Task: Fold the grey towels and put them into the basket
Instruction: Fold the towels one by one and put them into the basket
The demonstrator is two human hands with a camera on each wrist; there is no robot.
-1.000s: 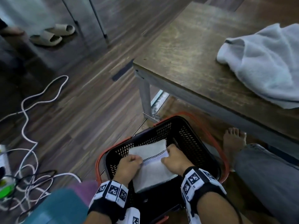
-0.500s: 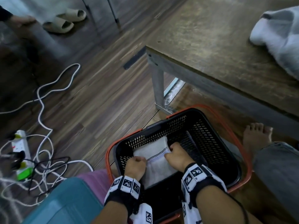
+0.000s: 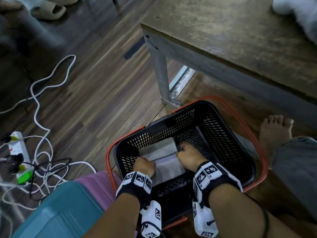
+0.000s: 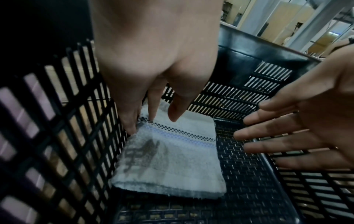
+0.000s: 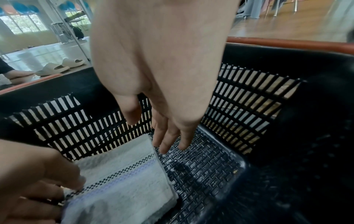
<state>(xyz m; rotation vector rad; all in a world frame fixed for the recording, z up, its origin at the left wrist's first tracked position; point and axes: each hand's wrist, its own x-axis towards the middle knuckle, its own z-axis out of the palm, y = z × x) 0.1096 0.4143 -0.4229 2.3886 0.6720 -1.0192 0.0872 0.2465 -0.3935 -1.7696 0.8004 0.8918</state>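
Observation:
A folded grey towel (image 3: 164, 162) with a checked stripe lies flat on the floor of the black basket (image 3: 223, 140), against its left wall. My left hand (image 3: 144, 164) reaches down at the towel's left edge; in the left wrist view its straight fingers (image 4: 132, 121) touch that edge of the towel (image 4: 172, 159) beside the mesh wall (image 4: 57, 121). My right hand (image 3: 188, 155) hangs just off the towel's right edge (image 5: 124, 181), fingers (image 5: 162, 144) straight above the basket floor and holding nothing. A second, unfolded grey towel (image 3: 301, 14) lies on the wooden table (image 3: 240, 40).
The basket has an orange rim handle (image 3: 240, 114) and stands on the wood floor by the table leg (image 3: 161, 71). White cables and a power strip (image 3: 18, 152) lie to the left. A teal and pink object (image 3: 60, 217) sits at the lower left, a bare foot (image 3: 274, 131) to the right.
Both hands lowered the folded towel from near the rim to the basket floor. Their grip on it has opened into straight fingers. The head view has swung down and left.

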